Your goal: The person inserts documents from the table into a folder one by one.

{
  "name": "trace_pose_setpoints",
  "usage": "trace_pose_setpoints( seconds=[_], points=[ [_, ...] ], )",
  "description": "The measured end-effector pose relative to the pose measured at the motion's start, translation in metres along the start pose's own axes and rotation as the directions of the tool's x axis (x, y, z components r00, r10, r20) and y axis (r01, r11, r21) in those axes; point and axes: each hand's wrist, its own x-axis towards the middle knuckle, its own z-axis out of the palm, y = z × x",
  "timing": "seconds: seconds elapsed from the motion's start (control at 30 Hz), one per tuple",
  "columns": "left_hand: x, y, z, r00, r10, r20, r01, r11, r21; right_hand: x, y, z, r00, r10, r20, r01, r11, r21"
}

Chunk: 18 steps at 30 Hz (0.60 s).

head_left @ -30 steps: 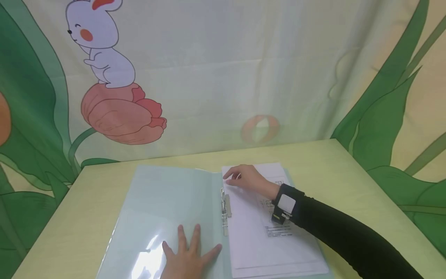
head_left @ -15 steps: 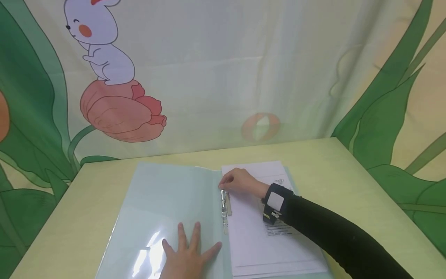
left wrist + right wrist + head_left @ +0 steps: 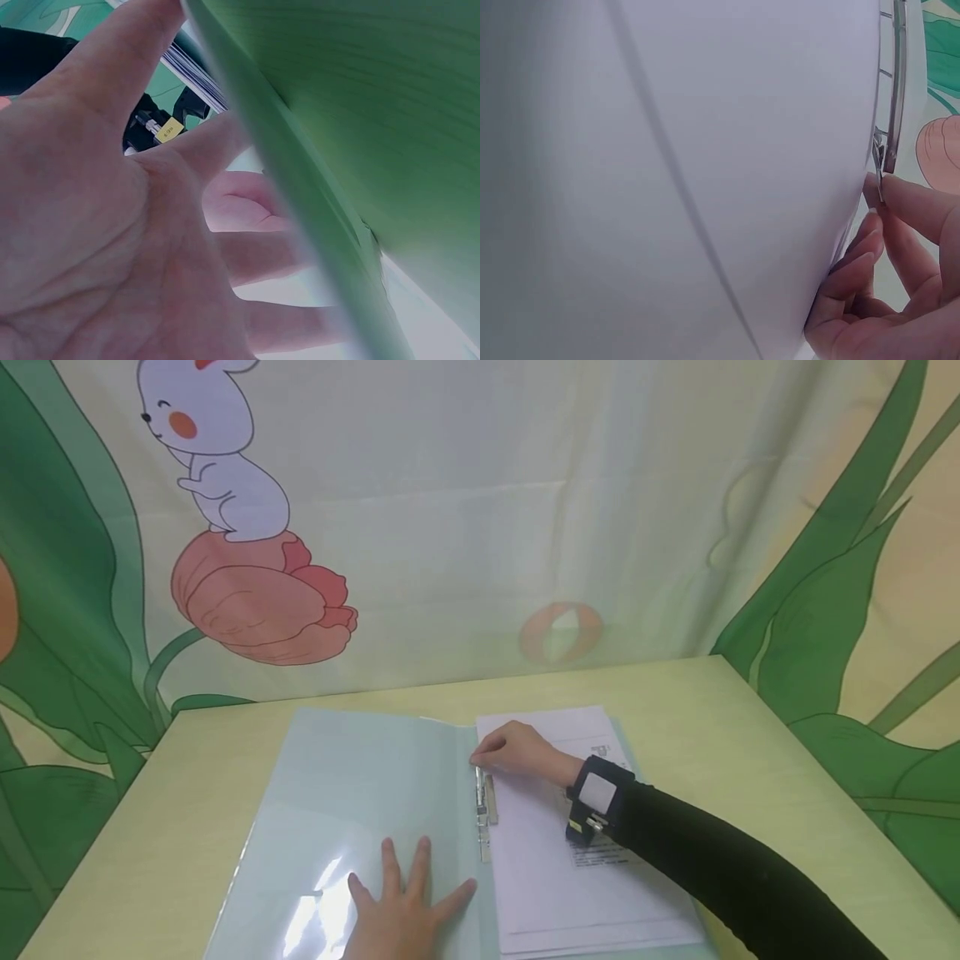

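Observation:
A pale blue-green ring binder (image 3: 360, 785) lies opened on the table, a stack of white printed paper (image 3: 570, 906) on its right half. Along the spine runs a metal clip mechanism (image 3: 482, 810). My right hand (image 3: 522, 749) is at its far end. In the right wrist view, my thumb and index finger pinch the tip of the clip's small metal lever (image 3: 879, 157); the other fingers curl beside the paper's edge. My left hand (image 3: 396, 918) rests on the inside of the left cover, fingers spread. The left wrist view shows its palm (image 3: 82, 210) close to the cover.
The pale yellow table (image 3: 757, 760) extends on both sides of the binder. Behind it hangs a curtain (image 3: 450, 568) printed with a rabbit, a flower and leaves. A black wrist strap (image 3: 600, 797) and black sleeve on the right arm cross over the paper.
My right hand has come slightly down and left onto the clip's far end, and its thumb and index finger have closed together. My left hand stays in place.

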Motion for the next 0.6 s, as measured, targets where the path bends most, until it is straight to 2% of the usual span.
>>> trace_pose_setpoints(
  seconds=[0.2,0.33,0.6],
  points=[
    [0.000,0.000,-0.001,1.000,-0.005,0.022,0.005,1.000,-0.018,-0.004,-0.002,-0.002,1.000,0.006,-0.014,-0.006,0.999,0.039],
    [0.000,0.000,-0.002,1.000,-0.001,0.016,0.001,1.000,-0.005,-0.008,-0.004,-0.004,1.000,-0.009,-0.027,0.010,0.999,0.049],
    [0.001,0.000,0.000,0.999,-0.014,0.049,0.015,1.000,-0.021,-0.027,-0.014,-0.008,0.998,-0.053,-0.025,0.055,0.994,0.091]
  ],
)
